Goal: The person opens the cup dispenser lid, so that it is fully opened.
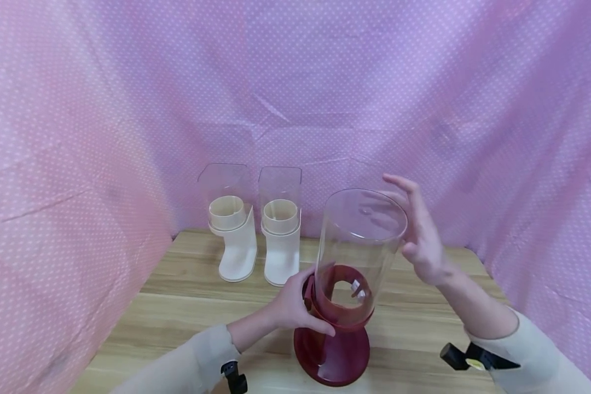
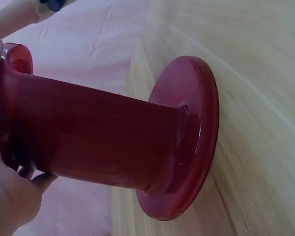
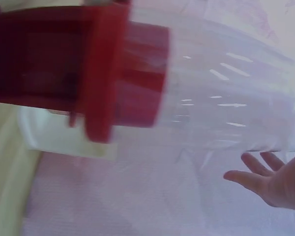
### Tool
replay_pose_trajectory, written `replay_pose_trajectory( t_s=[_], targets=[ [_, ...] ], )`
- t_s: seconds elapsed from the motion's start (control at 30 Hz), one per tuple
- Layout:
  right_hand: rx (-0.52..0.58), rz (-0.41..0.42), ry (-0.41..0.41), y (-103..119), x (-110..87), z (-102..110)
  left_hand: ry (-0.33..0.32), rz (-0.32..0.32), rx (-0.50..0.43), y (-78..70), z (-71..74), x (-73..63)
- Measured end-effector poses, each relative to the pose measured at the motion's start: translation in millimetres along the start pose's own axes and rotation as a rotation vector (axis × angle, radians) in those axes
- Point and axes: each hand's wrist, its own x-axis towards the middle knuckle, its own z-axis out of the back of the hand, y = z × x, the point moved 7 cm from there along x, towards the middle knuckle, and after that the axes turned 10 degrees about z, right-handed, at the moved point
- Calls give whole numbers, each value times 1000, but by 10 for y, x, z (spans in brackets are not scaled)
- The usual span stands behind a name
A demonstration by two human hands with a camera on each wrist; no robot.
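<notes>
Left hand grips red stand | right hand spread, beside clear cylinder (touch unclear)

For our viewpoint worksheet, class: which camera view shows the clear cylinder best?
The head view: the clear cylinder shows from its open rim down to the red stand. The right wrist shows it side-on, hazily; the left wrist, none discernible.

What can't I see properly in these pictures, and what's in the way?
Head view: some fingers of the left hand are hidden behind the red stand.
Head view: the small white thing seen through the clear cylinder is too small to name.
Right wrist view: the right edge cuts off part of the right hand; the red stand hides part of a white stand.
</notes>
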Motion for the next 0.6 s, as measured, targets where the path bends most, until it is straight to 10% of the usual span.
replay_pose_trajectory(
  t_s=[0.27,0.6],
  targets=[
    [-37,-104,169,91,173,-49,43,-59,-7,-37,-14,38],
    [-81,-6,199,306,222,-58,31,-52,24,-37,-28,34]
  ],
)
